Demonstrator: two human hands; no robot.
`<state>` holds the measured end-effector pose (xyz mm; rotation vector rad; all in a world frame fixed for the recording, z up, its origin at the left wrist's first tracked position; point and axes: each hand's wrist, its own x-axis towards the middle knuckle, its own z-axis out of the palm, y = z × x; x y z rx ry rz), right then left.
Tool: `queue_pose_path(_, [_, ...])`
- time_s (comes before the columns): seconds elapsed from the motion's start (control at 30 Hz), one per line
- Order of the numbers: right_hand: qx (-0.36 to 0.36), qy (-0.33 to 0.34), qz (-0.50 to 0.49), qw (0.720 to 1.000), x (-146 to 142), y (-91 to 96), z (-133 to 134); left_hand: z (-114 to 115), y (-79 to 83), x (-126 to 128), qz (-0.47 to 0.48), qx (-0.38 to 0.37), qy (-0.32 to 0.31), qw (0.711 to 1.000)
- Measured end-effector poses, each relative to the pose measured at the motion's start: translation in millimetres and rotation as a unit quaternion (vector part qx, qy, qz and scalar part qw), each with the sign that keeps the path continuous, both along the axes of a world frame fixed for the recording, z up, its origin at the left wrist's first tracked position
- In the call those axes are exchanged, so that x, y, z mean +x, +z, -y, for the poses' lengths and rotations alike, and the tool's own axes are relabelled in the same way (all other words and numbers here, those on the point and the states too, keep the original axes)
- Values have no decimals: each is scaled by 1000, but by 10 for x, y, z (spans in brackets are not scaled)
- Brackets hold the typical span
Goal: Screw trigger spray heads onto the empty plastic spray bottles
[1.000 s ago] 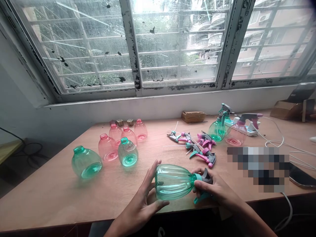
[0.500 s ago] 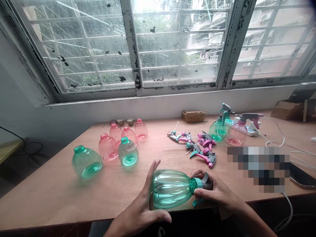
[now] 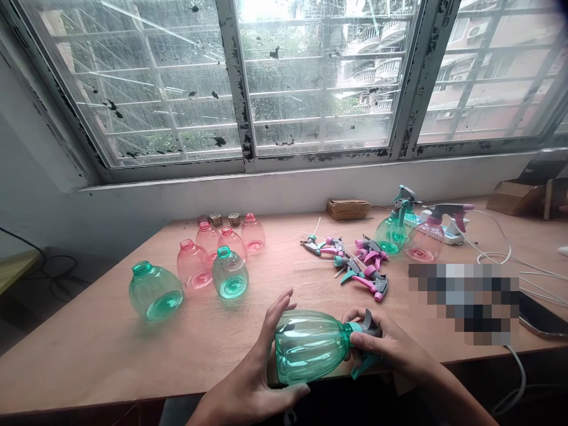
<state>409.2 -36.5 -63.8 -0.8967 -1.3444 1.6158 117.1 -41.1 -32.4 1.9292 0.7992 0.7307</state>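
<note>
A green clear spray bottle [image 3: 308, 346] lies on its side over the near edge of the wooden table [image 3: 106, 349]. My left hand [image 3: 260, 373] wraps round its round base, thumb under it. My right hand [image 3: 390, 346] is closed on the grey and teal trigger head [image 3: 368, 340] that sits on the bottle's neck.
Several empty pink and green bottles [image 3: 213, 260] stand at the left. Loose trigger heads [image 3: 355, 263] lie mid-table. Two finished sprayers [image 3: 410, 234] stand behind them, by a power strip, white cables [image 3: 510, 260] and a phone [image 3: 544, 316]. A small woven box [image 3: 348, 209] sits by the wall.
The bottle has turned a little in my hands and dropped slightly toward the table edge. My left thumb has slid under its base.
</note>
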Motion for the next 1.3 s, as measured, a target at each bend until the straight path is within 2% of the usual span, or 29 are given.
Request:
queue_pose_path(0.23, [-3, -4, -2, 1000, 25, -35, 46, -48, -43, 2, 36, -37, -4, 999])
queue_pose_path(0.47, [16, -47, 20, 999, 8, -6, 39, -31, -34, 5, 57, -71, 20, 996])
queue_pose_path(0.7, [17, -27, 21, 999, 13, -9, 20, -35, -13, -13, 58, -70, 36, 995])
queue_pose_path(0.9, [-12, -22, 3, 1000, -20, 20, 12, -7, 60, 48, 94, -126, -15, 987])
queue_pose_path(1.13, [-23, -25, -2, 999, -24, 24, 26, 6, 49, 26, 60, -81, -6, 995])
queue_pose_path(1.3, [0, -22, 16, 1000, 4, -4, 34, 5, 20, 9, 64, -94, -4, 993])
